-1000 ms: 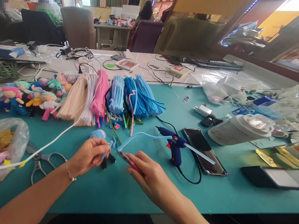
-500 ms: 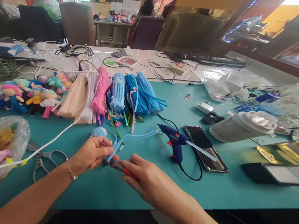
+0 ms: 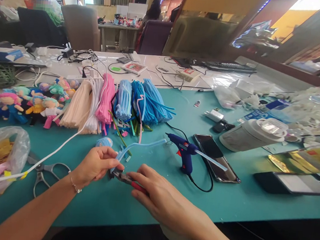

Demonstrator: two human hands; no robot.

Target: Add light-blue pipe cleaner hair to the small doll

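My left hand point(image 3: 96, 165) pinches a light blue pipe cleaner point(image 3: 142, 144), which bends and stretches right toward the glue gun point(image 3: 185, 157). In my right hand point(image 3: 156, 189) are red-handled pliers point(image 3: 124, 177), their jaws at the pipe cleaner's lower end beside my left fingertips. Whether the jaws touch the stem is hard to make out. A blue-and-pale yarn-like ball point(image 3: 104, 142) lies just behind my left hand. Short blue and green pipe cleaner pieces point(image 3: 126, 152) are on the green mat point(image 3: 129, 214).
Pipe cleaner bundles point(image 3: 105, 100) and small dolls point(image 3: 10, 101) stand behind my hands. Scissors point(image 3: 43, 173) and a plastic bag point(image 3: 20, 145) lie left, crossed by a white cable point(image 3: 62, 145). To the right are a phone point(image 3: 215, 158) and a cup point(image 3: 251, 135). People sit farther back.
The view has shifted slightly, so most things appear a little farther left. My hands keep nearly the same pose on the pipe cleaner and pliers.
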